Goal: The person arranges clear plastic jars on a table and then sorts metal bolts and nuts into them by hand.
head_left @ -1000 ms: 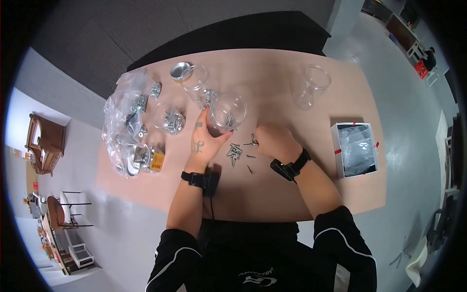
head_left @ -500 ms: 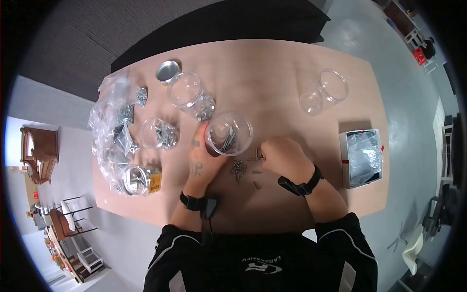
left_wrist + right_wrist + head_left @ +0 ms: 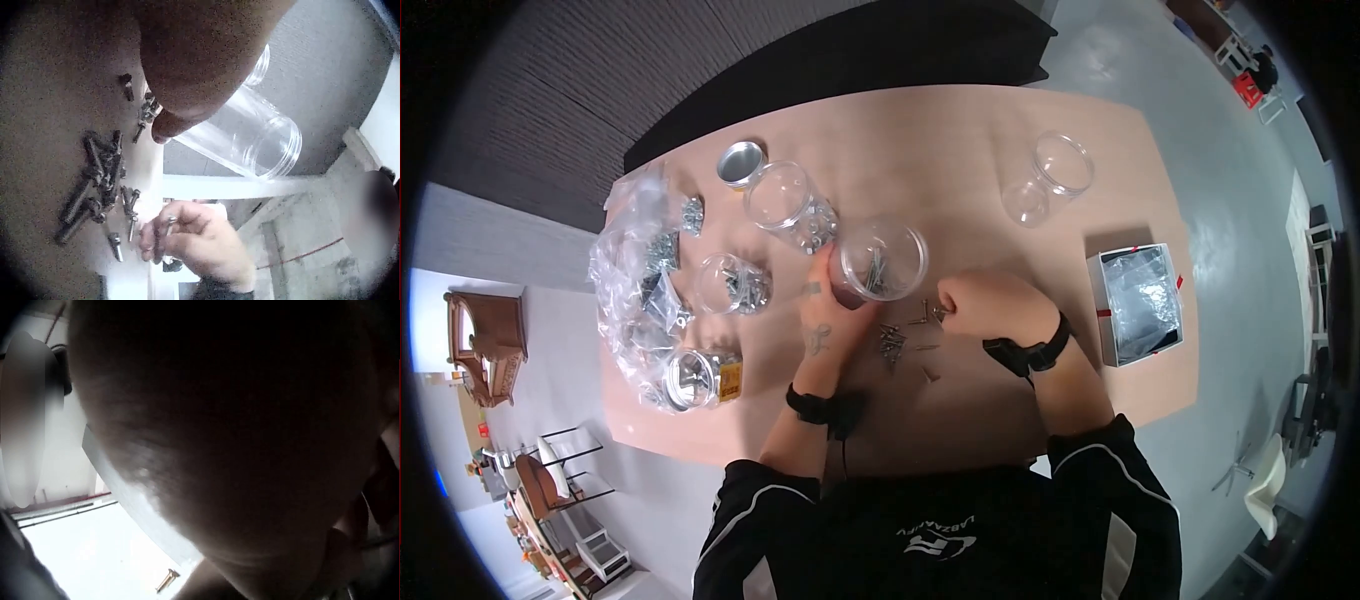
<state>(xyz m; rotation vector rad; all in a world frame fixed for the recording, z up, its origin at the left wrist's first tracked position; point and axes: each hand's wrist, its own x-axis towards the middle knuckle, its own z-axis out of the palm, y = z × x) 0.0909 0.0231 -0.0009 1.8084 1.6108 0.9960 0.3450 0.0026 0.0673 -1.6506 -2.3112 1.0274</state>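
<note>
Work low over the table (image 3: 960, 130), with both of your hands close together, so a dropped piece falls only a little way. Your left hand (image 3: 830, 322) grips the clear jar (image 3: 884, 262) from its near side; a light, firm hold should stop it rolling or tipping. The jar is see-through and round-rimmed, with several screws (image 3: 876, 271) lying inside it.

Your right hand (image 3: 1000, 310) is narrow, its fingertips pinching 1 metal screw (image 3: 170, 225); you cannot tell from here whether more are tucked in the palm. Gather from the loose pile (image 3: 892, 342) between your hands a few at a time, and pinch by the shanks so heads don't snag. The piled screws look grey, threaded and crossed over each other; 2 single ones lie apart, nearer your body.
</note>
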